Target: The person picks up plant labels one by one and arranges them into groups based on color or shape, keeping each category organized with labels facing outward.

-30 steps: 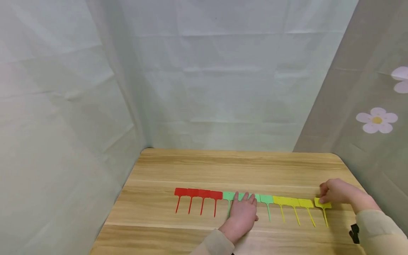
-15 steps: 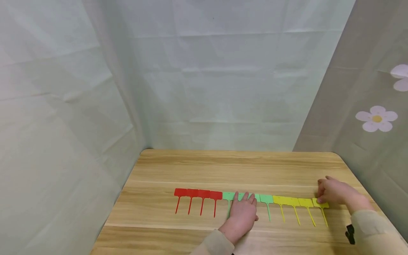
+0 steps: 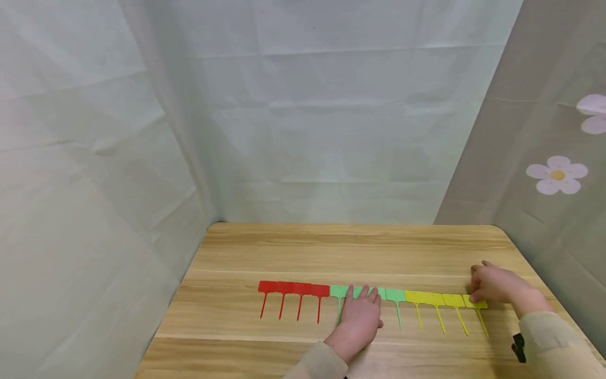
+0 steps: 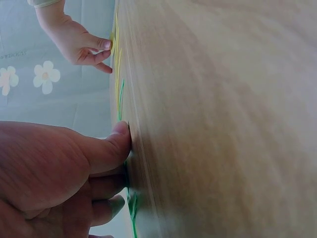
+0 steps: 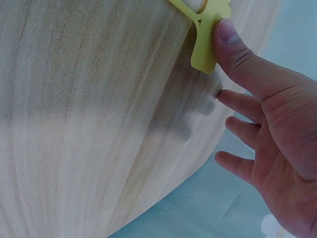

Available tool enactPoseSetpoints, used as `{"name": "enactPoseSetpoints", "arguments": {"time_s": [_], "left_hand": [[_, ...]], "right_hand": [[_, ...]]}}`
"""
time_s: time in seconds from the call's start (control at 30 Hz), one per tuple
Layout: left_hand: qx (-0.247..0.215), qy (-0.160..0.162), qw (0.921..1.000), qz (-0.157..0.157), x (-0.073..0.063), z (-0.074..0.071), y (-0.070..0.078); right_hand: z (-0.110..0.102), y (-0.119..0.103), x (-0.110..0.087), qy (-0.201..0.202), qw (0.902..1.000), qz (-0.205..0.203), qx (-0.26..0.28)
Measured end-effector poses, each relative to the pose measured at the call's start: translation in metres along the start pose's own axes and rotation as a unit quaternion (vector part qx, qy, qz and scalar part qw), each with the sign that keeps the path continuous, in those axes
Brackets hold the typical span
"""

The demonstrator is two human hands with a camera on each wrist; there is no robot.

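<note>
In the head view, a row of T-shaped plastic plant labels lies across the table, stems toward me. Red plant labels (image 3: pixel 294 288) are at the left, green plant labels (image 3: pixel 395 295) in the middle, yellow plant labels (image 3: pixel 428 298) at the right. My left hand (image 3: pixel 361 319) rests palm down with fingers spread over the green ones, partly covering them. At the right end, my right hand (image 3: pixel 499 286) holds the last yellow plant label (image 5: pixel 205 47) by its head. Its thumb lies on the label; the index finger is hidden in the right wrist view.
The wooden table (image 3: pixel 303 247) has rounded far corners. Pale cloth (image 3: pixel 322 131) hangs behind it and at the left; a grey cloth with flowers (image 3: pixel 557 175) hangs at the right. A dark object (image 3: pixel 518 347) sits by the right sleeve.
My right hand has slid the last yellow plant label left, closing the gap to the one beside it. Over the last half second both hands have stayed nearly still.
</note>
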State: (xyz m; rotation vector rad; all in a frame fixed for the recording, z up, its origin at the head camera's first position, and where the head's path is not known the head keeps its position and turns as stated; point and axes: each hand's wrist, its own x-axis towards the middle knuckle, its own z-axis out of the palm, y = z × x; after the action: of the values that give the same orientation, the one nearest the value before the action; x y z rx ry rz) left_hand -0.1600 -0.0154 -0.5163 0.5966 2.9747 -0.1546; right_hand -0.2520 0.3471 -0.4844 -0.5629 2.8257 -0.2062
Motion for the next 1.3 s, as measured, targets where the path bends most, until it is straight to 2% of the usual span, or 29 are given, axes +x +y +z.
{"name": "enactPoseSetpoints", "arguments": {"time_s": [0.33, 0.7, 0.97, 1.3], "left_hand": [[0.004, -0.004, 1.0, -0.001, -0.0001, -0.0005, 0.0007], [0.005, -0.003, 1.0, -0.001, -0.0006, -0.0012, 0.0006], [0.005, 0.001, 1.0, 0.001, -0.0008, 0.0017, 0.0014], [0.015, 0.004, 0.9999, -0.006, -0.0037, 0.0022, 0.0047]], "right_hand": [[0.0006, -0.0011, 0.0011, 0.0, 1.0, 0.0, -0.003], [0.002, 0.0005, 0.0046, -0.015, 0.9996, 0.022, -0.003], [0.0041, 0.0004, -0.0012, 0.003, 0.9999, 0.01, -0.003], [0.0038, 0.0019, -0.0045, 0.016, 0.9998, 0.015, 0.006]]}}
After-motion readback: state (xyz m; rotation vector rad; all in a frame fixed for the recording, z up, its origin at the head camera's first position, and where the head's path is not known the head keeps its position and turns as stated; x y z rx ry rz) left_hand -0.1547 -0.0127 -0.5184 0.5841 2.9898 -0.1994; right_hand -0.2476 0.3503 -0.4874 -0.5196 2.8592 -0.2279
